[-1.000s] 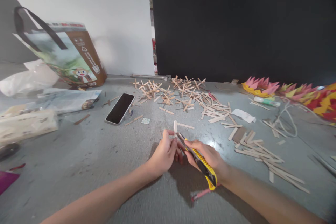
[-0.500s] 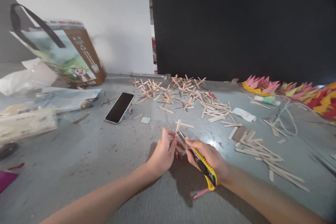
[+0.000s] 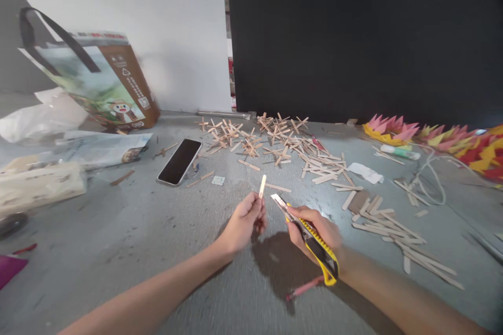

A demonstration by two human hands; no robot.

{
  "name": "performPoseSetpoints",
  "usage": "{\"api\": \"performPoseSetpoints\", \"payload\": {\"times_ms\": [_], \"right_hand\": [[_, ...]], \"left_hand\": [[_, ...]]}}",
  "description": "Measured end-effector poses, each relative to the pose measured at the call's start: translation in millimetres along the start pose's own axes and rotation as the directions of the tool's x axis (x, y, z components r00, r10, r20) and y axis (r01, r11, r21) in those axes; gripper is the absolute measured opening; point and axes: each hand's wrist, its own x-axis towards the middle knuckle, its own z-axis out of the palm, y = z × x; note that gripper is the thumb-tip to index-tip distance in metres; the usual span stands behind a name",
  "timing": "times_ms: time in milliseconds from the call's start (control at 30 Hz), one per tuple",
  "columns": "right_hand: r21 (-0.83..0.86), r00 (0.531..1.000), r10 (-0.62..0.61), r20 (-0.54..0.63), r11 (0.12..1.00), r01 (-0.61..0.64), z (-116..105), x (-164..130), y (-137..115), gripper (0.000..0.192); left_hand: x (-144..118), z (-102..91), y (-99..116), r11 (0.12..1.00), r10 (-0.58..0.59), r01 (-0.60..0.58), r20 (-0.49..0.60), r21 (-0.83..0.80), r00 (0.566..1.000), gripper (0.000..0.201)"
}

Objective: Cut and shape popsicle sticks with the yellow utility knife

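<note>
Pinched in my left hand (image 3: 245, 221) is a wooden craft stick (image 3: 262, 187), its upper end pointing up and away from me. My right hand (image 3: 317, 233) is closed round a yellow and black utility knife (image 3: 314, 243) with its blade out. The blade tip is a short way to the right of the stick, apart from it. Another loose stick (image 3: 278, 187) lies flat on the table just behind. Under the knife's yellow end rests a thin pink pencil-like thing (image 3: 304, 289), partly hidden.
Several crossed sticks (image 3: 251, 141) are heaped at the back, with loose sticks (image 3: 389, 227) to the right. A phone (image 3: 179, 162) lies left of centre. A carry bag (image 3: 106, 84) stands back left. Paper flowers (image 3: 391, 128) and a white cable (image 3: 442, 178) are at right.
My right hand has drawn the knife back to the right and toward me, off the stick. My left hand has shifted slightly left, still pinching the stick.
</note>
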Motion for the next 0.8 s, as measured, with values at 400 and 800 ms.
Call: {"api": "performPoseSetpoints", "payload": {"times_ms": [400, 800], "right_hand": [[0.079, 0.996, -0.013, 0.091, 0.997, 0.006, 1, 3, 1, 0.035], [0.069, 0.992, 0.016, 0.129, 0.997, -0.026, 2, 0, 3, 0.033]], "left_hand": [[-4, 4.8, -2, 0.998, -0.057, 0.056, 0.089, 0.015, 0.994, 0.054], [-5, 4.3, -10, 0.993, 0.018, -0.027, 0.073, 0.112, 0.997, 0.052]]}}
